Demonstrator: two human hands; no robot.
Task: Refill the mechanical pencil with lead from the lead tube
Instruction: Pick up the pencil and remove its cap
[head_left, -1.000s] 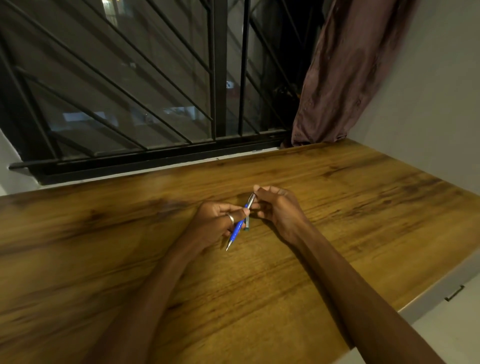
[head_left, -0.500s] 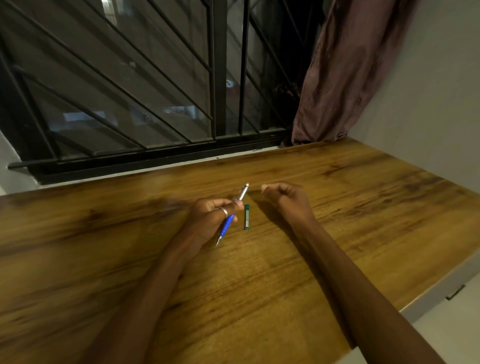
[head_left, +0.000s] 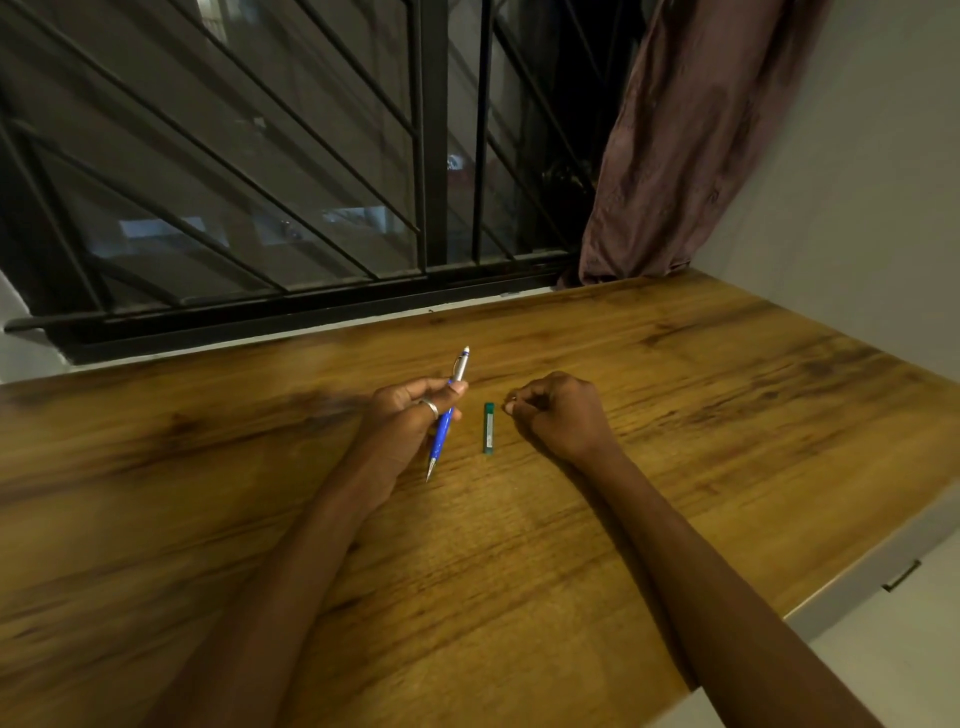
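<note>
My left hand (head_left: 410, 415) holds a blue mechanical pencil (head_left: 444, 431) by its middle. The pencil's metal tip points down toward me, and its silver upper end with a white top points away, toward the window. A small green lead tube (head_left: 488, 427) lies flat on the wooden table (head_left: 519, 571) between my hands, untouched. Just right of the tube's far end, my right hand (head_left: 561, 415) rests on the table with fingers curled and fingertips pinched together. I cannot make out anything between them.
A barred window (head_left: 311, 182) runs along the table's far edge. A brownish curtain (head_left: 675, 145) hangs at the far right corner beside a grey wall. The table's right edge (head_left: 831, 587) drops off near my right forearm.
My right hand has come off the pencil's upper end and moved right, down onto the table. My left hand has shifted the pencil left, uncovering the lead tube.
</note>
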